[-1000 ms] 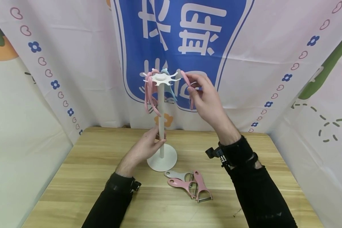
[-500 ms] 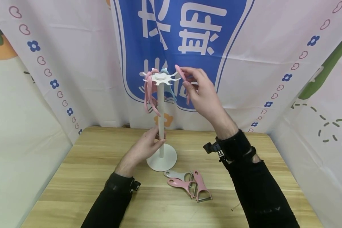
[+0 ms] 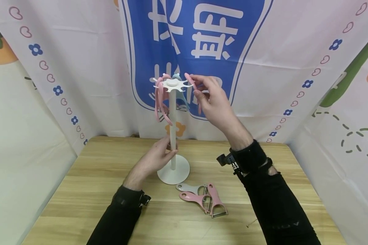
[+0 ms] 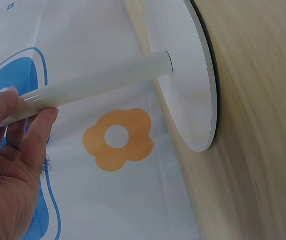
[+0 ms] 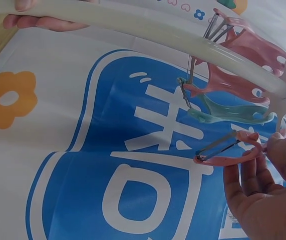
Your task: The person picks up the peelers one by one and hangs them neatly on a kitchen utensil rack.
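A white rack [image 3: 173, 115] with a round base and a ring of hooks [image 3: 172, 84] on top stands upright on the table. My left hand [image 3: 159, 154] grips its post low down; in the left wrist view the thumb and fingers [image 4: 40, 132] wrap the post [image 4: 102, 82]. My right hand [image 3: 213, 98] pinches a pink peeler [image 3: 190, 81] by its handle, the handle end right at the hooks' right side. In the right wrist view that peeler's blade end [image 5: 223, 150] points away from the hand. Pink peelers [image 3: 160, 98] and a blue one [image 3: 181, 95] hang from other hooks.
On the wooden table [image 3: 110, 204], in front of the base, lie a grey peeler [image 3: 188, 188] and two pink ones, one pointing left [image 3: 191, 197] and one upright [image 3: 214, 197], blades bunched together. A printed curtain [image 3: 110, 68] hangs close behind the rack.
My right hand has moved left with the pink peeler, bringing its handle end up to the hooks. The left hand keeps its grip on the post.
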Motion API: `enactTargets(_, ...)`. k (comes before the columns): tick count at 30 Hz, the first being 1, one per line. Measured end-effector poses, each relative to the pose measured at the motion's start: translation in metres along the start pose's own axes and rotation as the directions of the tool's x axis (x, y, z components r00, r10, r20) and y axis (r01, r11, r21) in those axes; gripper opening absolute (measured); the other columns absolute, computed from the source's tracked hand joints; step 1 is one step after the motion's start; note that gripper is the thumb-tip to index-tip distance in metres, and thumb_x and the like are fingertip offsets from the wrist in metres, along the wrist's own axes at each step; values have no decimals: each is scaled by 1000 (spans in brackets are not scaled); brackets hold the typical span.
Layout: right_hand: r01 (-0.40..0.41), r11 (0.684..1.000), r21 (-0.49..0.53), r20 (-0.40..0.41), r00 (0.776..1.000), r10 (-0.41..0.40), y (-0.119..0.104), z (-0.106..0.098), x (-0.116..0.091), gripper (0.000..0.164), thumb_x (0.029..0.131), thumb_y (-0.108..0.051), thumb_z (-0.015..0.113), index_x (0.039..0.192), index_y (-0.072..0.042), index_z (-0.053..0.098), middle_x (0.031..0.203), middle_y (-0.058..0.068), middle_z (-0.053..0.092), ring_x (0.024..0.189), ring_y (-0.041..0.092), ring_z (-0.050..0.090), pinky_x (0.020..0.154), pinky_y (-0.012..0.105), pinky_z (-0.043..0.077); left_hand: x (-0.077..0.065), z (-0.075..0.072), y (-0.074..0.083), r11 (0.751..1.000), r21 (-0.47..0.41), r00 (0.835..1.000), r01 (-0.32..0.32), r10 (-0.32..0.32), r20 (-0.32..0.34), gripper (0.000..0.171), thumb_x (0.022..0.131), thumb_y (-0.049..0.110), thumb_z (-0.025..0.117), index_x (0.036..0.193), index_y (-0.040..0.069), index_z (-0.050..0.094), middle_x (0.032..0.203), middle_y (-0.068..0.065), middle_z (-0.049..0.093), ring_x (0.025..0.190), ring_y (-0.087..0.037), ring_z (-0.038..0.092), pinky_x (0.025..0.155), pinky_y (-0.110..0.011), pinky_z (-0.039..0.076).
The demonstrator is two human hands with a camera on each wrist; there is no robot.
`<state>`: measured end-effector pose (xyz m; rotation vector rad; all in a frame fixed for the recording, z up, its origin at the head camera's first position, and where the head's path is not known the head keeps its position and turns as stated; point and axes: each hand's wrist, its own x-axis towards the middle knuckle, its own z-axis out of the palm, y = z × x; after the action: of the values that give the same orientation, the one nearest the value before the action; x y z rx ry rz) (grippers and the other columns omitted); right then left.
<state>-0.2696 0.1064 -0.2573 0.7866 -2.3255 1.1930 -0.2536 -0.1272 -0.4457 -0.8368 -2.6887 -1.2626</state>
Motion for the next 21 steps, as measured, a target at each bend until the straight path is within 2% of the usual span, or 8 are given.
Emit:
enactTargets(5,21,1000,-6,6,1000,-21,1,1,-2,43,106,-12,53,149,-8,52,129,8,53,112,14,56,93,24,54,-1,0,1,1000,-1,1000,7,-7,-2,18,101,16,67,115,16,56,108,1,62,104,-15,67,85,-30,60)
enactTargets(13,-5,1000,14,36,999,5,1,6,-4,44,107,-14,52,150,-7,49,132,7,53,106,13,56,92,24,55,-1,0,0,1000,-2,1000,11,-11,-2,19,101,15,67,117,15,56,109,0,62,104,-17,67,85,-31,60)
enactTargets(21,32,998,59,11,999,-33,4,11,-5,44,106,-10,53,149,-7,50,135,8,53,109,12,57,90,25,56,-1,0,0,1000,-3,1000,16,-16,1,20,101,17,66,118,14,56,110,0,62,104,-16,67,85,-32,60)
